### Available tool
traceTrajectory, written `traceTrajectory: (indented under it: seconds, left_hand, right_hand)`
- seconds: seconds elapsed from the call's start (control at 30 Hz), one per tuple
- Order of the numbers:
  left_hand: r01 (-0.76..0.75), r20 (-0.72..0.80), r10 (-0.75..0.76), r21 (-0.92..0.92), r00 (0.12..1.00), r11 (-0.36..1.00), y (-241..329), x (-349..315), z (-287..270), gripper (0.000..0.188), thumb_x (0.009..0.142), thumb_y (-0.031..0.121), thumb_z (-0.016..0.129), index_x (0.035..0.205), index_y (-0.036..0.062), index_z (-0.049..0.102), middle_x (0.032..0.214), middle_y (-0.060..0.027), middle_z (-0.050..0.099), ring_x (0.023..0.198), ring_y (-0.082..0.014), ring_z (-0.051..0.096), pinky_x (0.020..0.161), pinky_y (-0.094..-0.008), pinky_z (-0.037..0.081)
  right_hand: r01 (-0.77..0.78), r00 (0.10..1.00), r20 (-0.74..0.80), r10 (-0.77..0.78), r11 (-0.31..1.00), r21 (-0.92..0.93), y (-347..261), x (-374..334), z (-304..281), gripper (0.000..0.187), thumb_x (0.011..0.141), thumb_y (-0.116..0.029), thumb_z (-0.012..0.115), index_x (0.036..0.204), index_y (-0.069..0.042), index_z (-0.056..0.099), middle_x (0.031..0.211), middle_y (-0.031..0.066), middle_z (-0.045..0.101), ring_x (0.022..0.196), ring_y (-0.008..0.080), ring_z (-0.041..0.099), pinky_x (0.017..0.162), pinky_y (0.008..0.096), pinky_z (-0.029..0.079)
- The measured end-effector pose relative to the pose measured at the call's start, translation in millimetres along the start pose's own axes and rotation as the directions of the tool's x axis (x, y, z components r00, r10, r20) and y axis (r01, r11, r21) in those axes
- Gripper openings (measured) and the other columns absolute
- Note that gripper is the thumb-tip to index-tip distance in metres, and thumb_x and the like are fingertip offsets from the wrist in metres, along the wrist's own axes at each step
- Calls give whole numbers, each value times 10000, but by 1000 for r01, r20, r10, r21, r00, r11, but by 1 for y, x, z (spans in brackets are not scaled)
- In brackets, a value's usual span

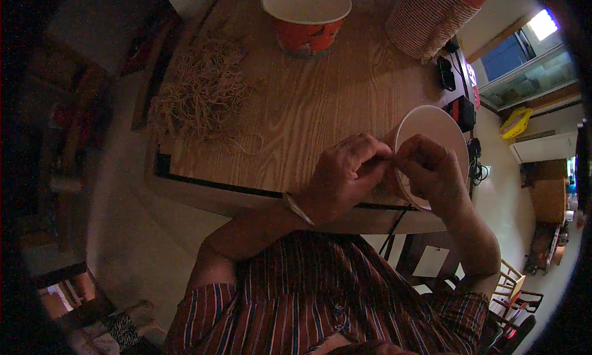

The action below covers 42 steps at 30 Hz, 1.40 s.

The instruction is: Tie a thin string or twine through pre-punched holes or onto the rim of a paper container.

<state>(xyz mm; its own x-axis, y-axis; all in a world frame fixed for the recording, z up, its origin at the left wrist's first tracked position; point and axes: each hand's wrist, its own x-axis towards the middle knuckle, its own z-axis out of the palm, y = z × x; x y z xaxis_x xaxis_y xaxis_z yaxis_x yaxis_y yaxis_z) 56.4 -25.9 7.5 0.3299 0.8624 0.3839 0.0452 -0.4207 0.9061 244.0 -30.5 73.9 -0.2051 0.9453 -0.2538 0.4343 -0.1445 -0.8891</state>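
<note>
At the table's front edge my left hand [351, 170] and my right hand [430, 170] meet, fingertips pinched closed and almost touching. Whatever lies between the fingertips is too small and dark to make out. Just behind my right hand, and partly hidden by it, a wide paper tub [453, 130] shows its pale inside and round rim. To the left on the table lies a loose tangle of thin, straw-coloured strings [206, 87], one strand curling toward the middle.
An orange and white paper tub [308, 31] stands at the back of the wood-grain table [308, 108]. A tall stack of nested paper tubs [428, 22] leans at the back right. Dark small devices [459, 113] and cables line the right edge.
</note>
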Motion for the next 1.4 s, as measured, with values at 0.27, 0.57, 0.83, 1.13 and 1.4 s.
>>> traceTrajectory:
  seconds: [0.27,0.57,0.83,1.13,1.4]
  left_hand:
    - [407,236,-348,-287,907,867,1,7,-11,165,870,62,617,1030,19,624,923,-58,671,859,-102,617,772,-260,501]
    - [479,418,-262,-594,870,646,-11,16,-15,139,910,73,596,1025,-3,616,912,-69,674,828,-120,640,731,-282,534]
    - [478,404,-260,-678,877,559,-26,12,-7,149,920,97,590,1032,2,614,895,-61,669,758,-113,631,664,-260,522]
    - [497,419,-269,-688,867,528,-21,15,-10,162,927,109,594,1041,-2,621,888,-44,663,779,-97,617,684,-252,515]
    - [530,442,-295,-677,847,510,-20,16,-13,183,926,102,584,1069,-10,613,937,-51,666,775,-89,608,710,-243,509]
  right_hand:
    - [114,993,2,-114,993,-30,7,1,-3,42,889,-83,632,926,-76,615,726,-57,585,575,-3,449,475,174,330]
    - [216,966,-108,-236,962,-166,0,-4,8,131,863,-18,622,968,-50,551,736,-21,532,610,25,431,538,199,353]
    - [287,936,-107,-335,904,-318,-2,-12,3,232,802,22,647,1000,-50,551,701,-10,475,590,36,400,514,222,337]
    - [405,879,-6,-478,752,-520,-6,-10,4,269,789,-16,678,1047,-56,613,697,58,543,536,131,481,502,269,397]
    - [491,829,45,-558,686,-537,-6,-8,3,176,817,0,656,988,-36,640,863,116,671,733,246,681,619,318,529]
